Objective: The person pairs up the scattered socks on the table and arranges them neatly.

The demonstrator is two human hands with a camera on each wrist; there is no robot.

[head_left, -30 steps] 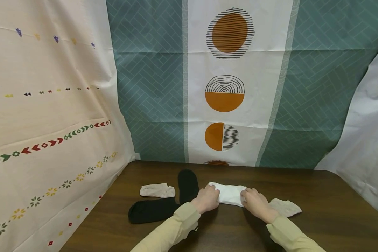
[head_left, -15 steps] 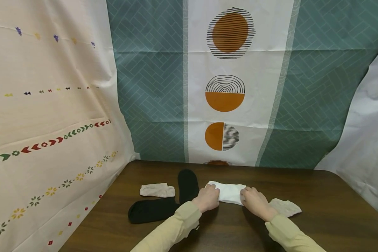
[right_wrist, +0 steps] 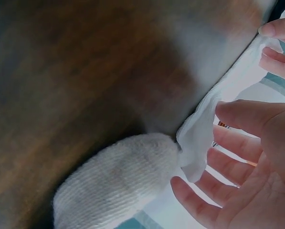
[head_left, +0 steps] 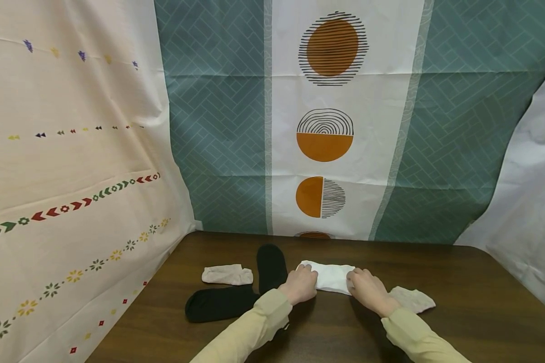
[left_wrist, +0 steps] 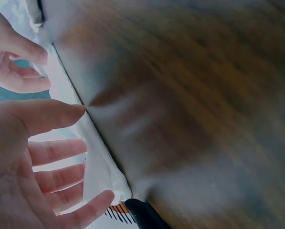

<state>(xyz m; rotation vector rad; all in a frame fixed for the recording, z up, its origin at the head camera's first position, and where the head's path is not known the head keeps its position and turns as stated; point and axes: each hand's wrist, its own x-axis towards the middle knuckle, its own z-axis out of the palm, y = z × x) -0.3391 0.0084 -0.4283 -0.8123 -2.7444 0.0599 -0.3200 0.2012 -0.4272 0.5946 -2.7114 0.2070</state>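
Flat on the dark wooden table lies a white sock (head_left: pixel 331 278), sideways between both hands. My left hand (head_left: pixel 301 284) touches its left end; in the left wrist view, the hand's fingers (left_wrist: pixel 61 150) are extended along the fabric, with the thumb tip at the near edge. At the right end, my right hand (head_left: pixel 369 290) rests on the fabric; the right wrist view shows its thumb (right_wrist: pixel 237 112) against the sock and the other fingers stretched out. Close by the right hand is a beige ribbed sock (head_left: pixel 412 299), partly behind the wrist. Both covered sock ends are hidden from above.
Left of the hands, one black sock (head_left: pixel 271 267) points away and another black sock (head_left: pixel 218 304) lies sideways. A second beige sock (head_left: pixel 227 275) sits behind the sideways one. Patterned curtains (head_left: pixel 218 126) hang at the table's back edge, and a cream cloth (head_left: pixel 95 176) borders the left.
The white sock's near edge has shifted slightly away from me, and it looks a little flatter. Both hands stay at its ends with only tiny movement.
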